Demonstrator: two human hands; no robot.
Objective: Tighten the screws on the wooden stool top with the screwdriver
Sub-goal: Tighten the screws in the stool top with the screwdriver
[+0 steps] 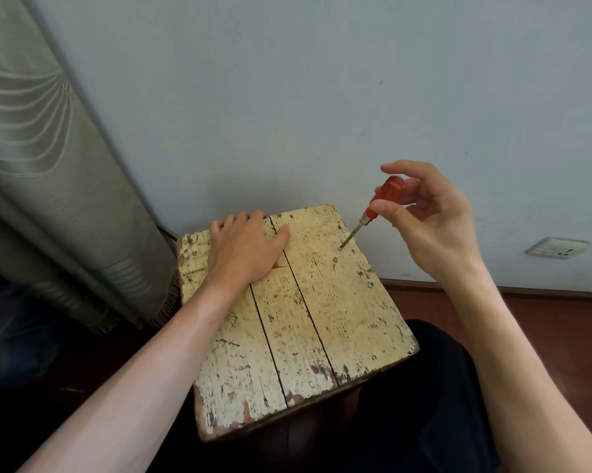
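Note:
The wooden stool top (322, 312) is made of three worn, cream-painted planks. My left hand (245, 249) lies flat on its far left part, fingers straight. My right hand (431, 216) pinches the red handle of the screwdriver (383, 196) between thumb and fingers. The metal shaft slants down to the left, and its tip sits in a screw (341, 248) near the far right edge. Two more screws show along the right edge, one (371, 285) in the middle and one (378, 320) nearer to me.
A pale wall stands right behind the stool. A grey curtain (49, 172) hangs at the left down to the floor. A wall socket (557, 248) sits low at the right above a reddish-brown floor (543, 322). My dark-clothed legs are under the stool's near side.

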